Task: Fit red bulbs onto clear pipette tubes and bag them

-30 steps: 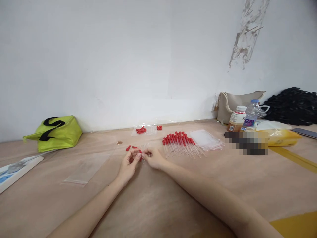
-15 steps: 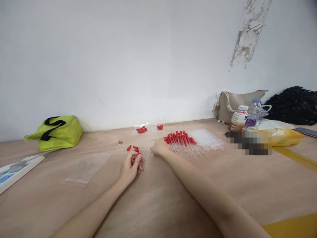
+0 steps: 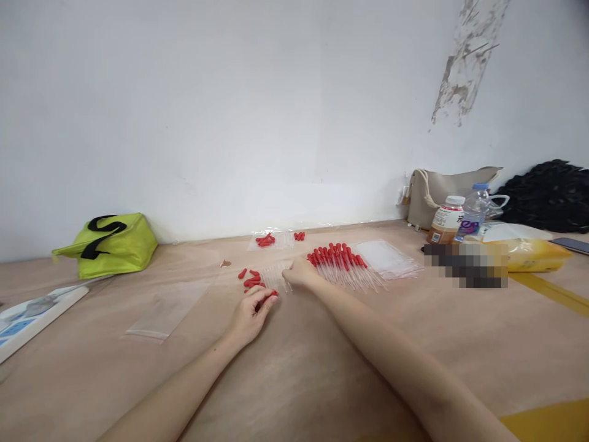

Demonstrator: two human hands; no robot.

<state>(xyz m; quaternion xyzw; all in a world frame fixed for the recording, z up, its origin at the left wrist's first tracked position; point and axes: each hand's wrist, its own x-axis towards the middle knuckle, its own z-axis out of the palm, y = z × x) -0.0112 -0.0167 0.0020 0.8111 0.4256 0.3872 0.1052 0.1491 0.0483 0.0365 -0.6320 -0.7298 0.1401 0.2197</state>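
Note:
My left hand (image 3: 252, 314) is closed, pinching a red rubber dropper bulb (image 3: 273, 293) between thumb and fingers. Just behind it lie several loose red bulbs (image 3: 251, 282). My right hand (image 3: 301, 274) reaches across the table with its fingertips closed at the right end of a row of clear dropper tubes (image 3: 275, 274); a thin tube shows at the fingertips. To the right of that hand, several droppers with red bulbs fitted (image 3: 340, 261) lie side by side, tips toward me.
Farther back lies a clear bag with red bulbs (image 3: 265, 240) and tubes. Flat plastic bags (image 3: 389, 259) lie right of the droppers, another bag (image 3: 168, 310) at left. Beyond are a green bag (image 3: 117, 245), a power strip (image 3: 41, 319), bottles (image 3: 446, 220) and a yellow pack (image 3: 529, 256).
My left hand has moved slightly right and nearer me, turning so the red bulb points right. More loose bulbs show behind it. My right hand stays at the tubes, shifting only slightly.

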